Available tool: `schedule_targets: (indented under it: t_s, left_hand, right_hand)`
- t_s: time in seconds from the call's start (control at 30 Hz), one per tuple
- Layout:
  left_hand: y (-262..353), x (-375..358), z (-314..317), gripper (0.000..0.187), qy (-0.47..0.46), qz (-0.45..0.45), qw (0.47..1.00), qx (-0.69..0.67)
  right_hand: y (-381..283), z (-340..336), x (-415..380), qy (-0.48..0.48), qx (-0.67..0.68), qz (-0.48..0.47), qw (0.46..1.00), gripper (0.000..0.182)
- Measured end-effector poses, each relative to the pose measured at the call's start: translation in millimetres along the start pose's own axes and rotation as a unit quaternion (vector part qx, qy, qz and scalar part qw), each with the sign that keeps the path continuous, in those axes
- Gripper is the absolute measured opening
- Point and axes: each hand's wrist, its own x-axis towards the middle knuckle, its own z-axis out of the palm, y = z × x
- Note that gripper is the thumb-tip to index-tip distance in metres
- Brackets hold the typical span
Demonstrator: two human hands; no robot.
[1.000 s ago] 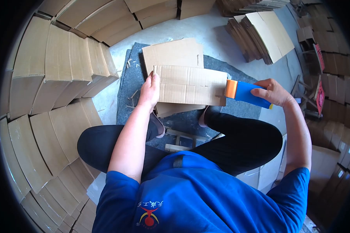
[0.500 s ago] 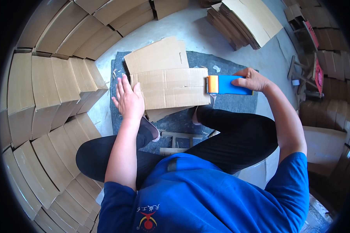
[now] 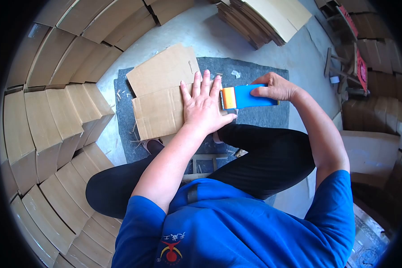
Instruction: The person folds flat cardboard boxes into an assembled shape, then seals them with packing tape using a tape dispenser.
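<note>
A cardboard box [image 3: 158, 114] lies between my knees, with a cardboard flap [image 3: 163, 71] spread out beyond it. My left hand [image 3: 204, 107] rests flat on the box's right part, fingers spread. My right hand [image 3: 274, 88] grips a blue tool [image 3: 254, 96] with an orange roller-like front end, which looks like a tape dispenser. That front end is at the box's right edge, close to my left fingertips. Whether it touches the cardboard is hard to tell.
Stacked cardboard boxes [image 3: 53, 107] line the left and upper left. Flat cardboard sheets [image 3: 277, 20] are piled at the top. A dark mat [image 3: 263, 118] covers the floor, with a wooden frame [image 3: 204, 164] between my legs. Red items [image 3: 361, 71] are at the right.
My left hand has moved right, from the box's left edge to its right part, and its fingers have spread. The view has shifted, and the blue tool is still at the box's right edge.
</note>
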Motion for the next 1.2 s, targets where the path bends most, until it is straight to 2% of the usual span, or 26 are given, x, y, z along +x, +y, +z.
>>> schedule_targets:
  t_s: [0.3, 0.5, 0.63, 0.67, 0.7, 0.77, 0.8, 0.83, 0.87, 0.97, 1.1, 1.17, 1.2]
  left_hand:
    - [-1, 8, -1, 0.109, -0.018, -0.017, 1.0, 0.002]
    - [1, 12, 2, 0.111, -0.034, -0.016, 0.999, 0.016]
    - [-1, 9, 1, 0.109, -0.029, -0.001, 1.0, 0.009]
    - [-5, 6, 3, 0.095, 0.011, 0.02, 0.999, -0.023]
    - [-12, 5, 6, 0.095, 0.011, 0.019, 1.0, -0.021]
    - [-26, 1, 11, 0.077, 0.046, 0.081, 0.992, -0.087]
    - [-25, -1, 11, 0.058, 0.094, 0.092, 0.981, -0.14]
    - [-26, -1, 13, 0.058, 0.094, 0.094, 0.981, -0.139]
    - [-28, 0, 15, 0.053, 0.097, 0.1, 0.982, -0.128]
    - [-28, 1, 20, 0.046, 0.12, 0.105, 0.979, -0.128]
    - [-28, -2, 26, 0.038, 0.178, 0.12, 0.967, -0.141]
    - [-29, -6, 26, 0.035, 0.182, 0.123, 0.965, -0.145]
    - [-31, -9, 27, 0.032, 0.184, 0.123, 0.963, -0.151]
  right_hand:
    - [18, -19, -16, 0.013, -0.023, -0.02, 0.999, 0.061]
    - [44, -30, -23, 0.036, -0.085, 0.047, 0.995, 0.064]
    - [15, 13, 4, 0.052, -0.236, 0.045, 0.969, 0.057]
    - [-8, 28, -1, 0.07, -0.246, 0.05, 0.965, 0.052]
    - [-17, 43, -2, 0.079, -0.266, 0.063, 0.959, 0.051]
    - [-45, 57, -22, 0.108, -0.27, 0.098, 0.952, 0.054]
    - [-48, 70, -29, 0.118, -0.291, 0.071, 0.947, 0.058]
    - [-51, 80, -35, 0.13, -0.312, 0.046, 0.94, 0.064]
    - [-57, 85, -38, 0.078, -0.316, 0.036, 0.945, 0.077]
    - [-46, 117, -33, 0.108, -0.371, -0.004, 0.922, 0.094]
    - [-27, 144, 5, 0.118, -0.355, 0.01, 0.927, 0.098]
    - [-21, 154, 21, 0.085, -0.359, 0.065, 0.927, 0.099]
    - [-22, 155, 22, 0.104, -0.356, 0.07, 0.926, 0.097]
